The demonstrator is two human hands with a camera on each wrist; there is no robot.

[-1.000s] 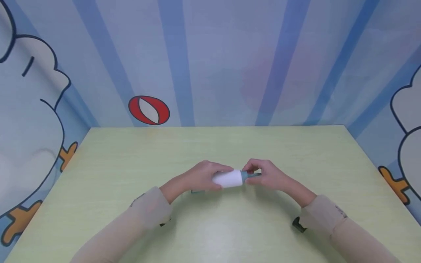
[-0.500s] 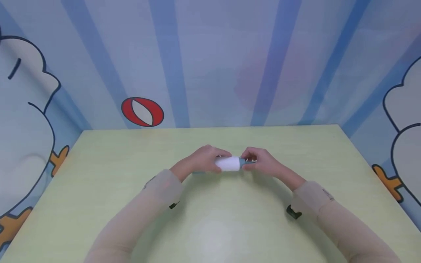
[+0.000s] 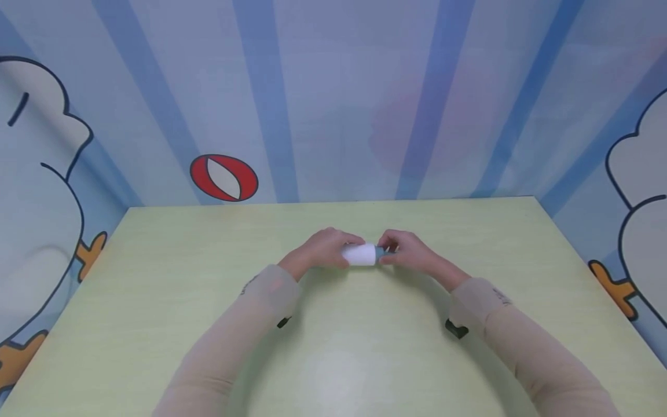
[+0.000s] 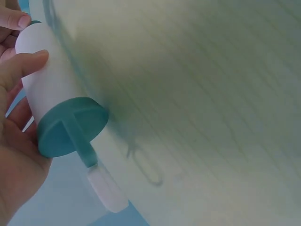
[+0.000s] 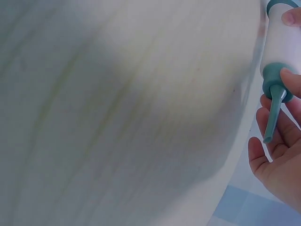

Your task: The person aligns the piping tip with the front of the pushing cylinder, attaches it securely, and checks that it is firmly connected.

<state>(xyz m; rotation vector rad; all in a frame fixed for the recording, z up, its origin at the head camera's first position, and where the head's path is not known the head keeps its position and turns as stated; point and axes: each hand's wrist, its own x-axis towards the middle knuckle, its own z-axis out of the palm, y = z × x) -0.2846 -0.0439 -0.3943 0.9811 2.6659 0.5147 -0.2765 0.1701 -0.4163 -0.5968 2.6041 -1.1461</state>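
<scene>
A white cylinder (image 3: 359,255) with teal ends is held level between both hands, above the pale table. My left hand (image 3: 328,248) grips its body, thumb and fingers curled round it. In the left wrist view its wide teal end (image 4: 73,125) carries a teal bar that leads to a white tip (image 4: 108,190). At the other end, my right hand (image 3: 411,252) pinches the teal collar (image 5: 276,77), thumb on one side and fingers behind. A thin teal nozzle (image 5: 272,120) sticks out from that collar past the right fingers.
The pale green table (image 3: 333,347) spreads around both arms. Behind it rises a wall (image 3: 344,116) with blue stripes, a printed red-and-white ball (image 3: 224,178) and cartoon figures at the sides. A dark wrist device (image 3: 456,329) shows below the right sleeve.
The head view has shifted, and both hands with the cylinder now appear higher in it. Both hands keep their hold; the cylinder's left end is now hidden behind the left hand.
</scene>
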